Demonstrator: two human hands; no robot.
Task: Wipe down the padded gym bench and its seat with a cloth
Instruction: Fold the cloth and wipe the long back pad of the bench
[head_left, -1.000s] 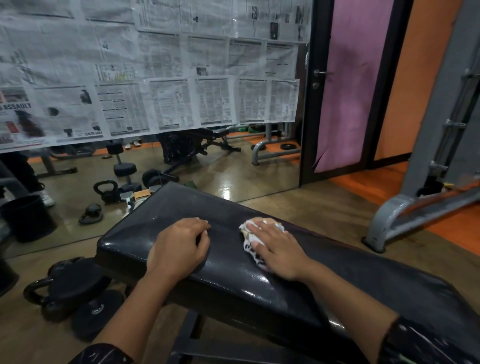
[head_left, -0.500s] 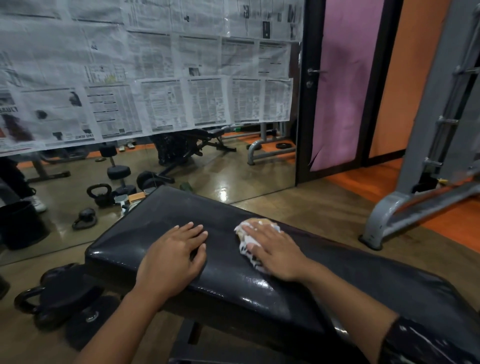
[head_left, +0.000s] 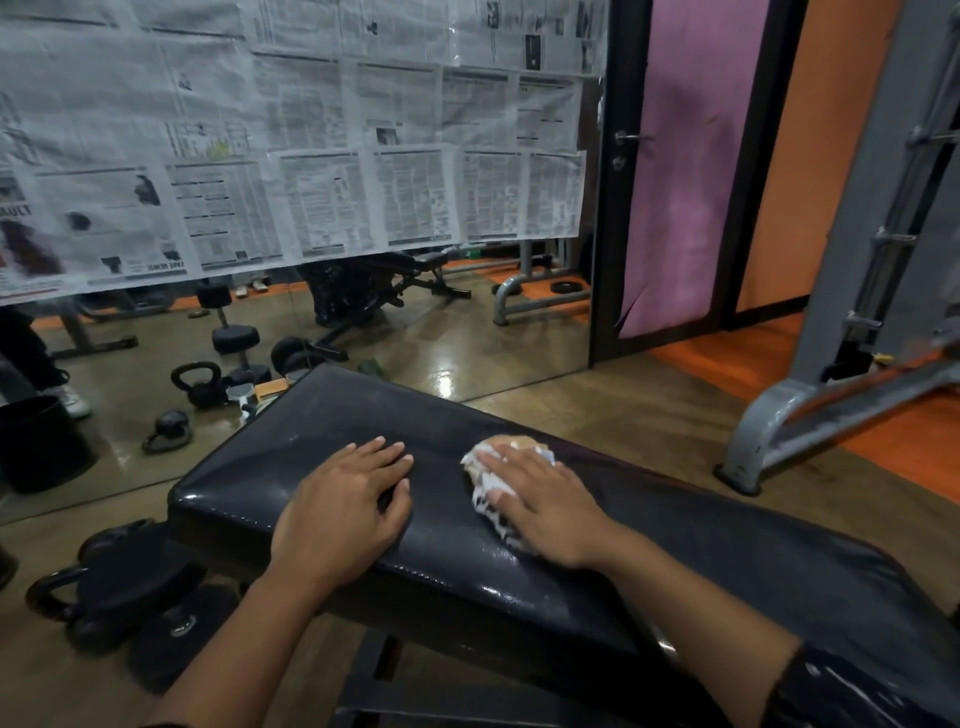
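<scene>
Mid-frame on the black padded vinyl bench, right hand presses flat over the crumpled white patterned cloth; left hand rests flat, released, just left.

Wall mirror ahead, upper part covered with taped newspaper sheets. Glossy brown floor, orange flooring at right. Pink door in dark frame, orange wall beside it. Grey steel machine frame right. Kettlebell on floor at left.
</scene>
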